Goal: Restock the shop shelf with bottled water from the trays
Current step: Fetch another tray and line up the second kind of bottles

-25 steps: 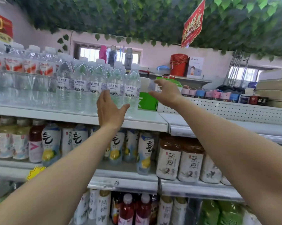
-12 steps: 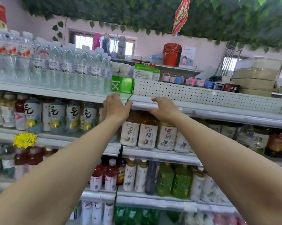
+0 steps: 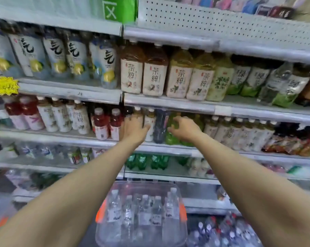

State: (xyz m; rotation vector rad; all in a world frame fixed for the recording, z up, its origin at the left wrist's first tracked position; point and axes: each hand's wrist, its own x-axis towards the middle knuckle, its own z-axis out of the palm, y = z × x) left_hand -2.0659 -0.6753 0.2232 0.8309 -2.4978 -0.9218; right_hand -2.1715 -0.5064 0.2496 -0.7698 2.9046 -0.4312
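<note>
Both my arms reach forward in front of the drinks shelving. My left hand [image 3: 133, 128] hangs empty with loosely spread fingers before the third shelf's small bottles. My right hand [image 3: 183, 129] is beside it, fingers loosely curled, holding nothing. Below my arms stands a clear plastic tray [image 3: 104, 234] with orange handles, holding several clear water bottles [image 3: 144, 209] with white caps and white labels. More wrapped water bottles [image 3: 227, 232] lie at the lower right. The top shelf [image 3: 61, 22] with the stocked water is mostly cut off by the upper edge.
Shelves carry tea bottles [image 3: 152, 75], white lemon-label bottles [image 3: 57, 56], red drinks [image 3: 100, 123] and green bottles [image 3: 141, 161]. A green box [image 3: 120, 9] sits on the top shelf beside a perforated white panel [image 3: 204, 20]. A yellow price star [image 3: 4, 85] hangs at left.
My view has tilted downward, so the tray of water now shows. Both hands have dropped from the top shelf's edge to the third shelf level, still empty.
</note>
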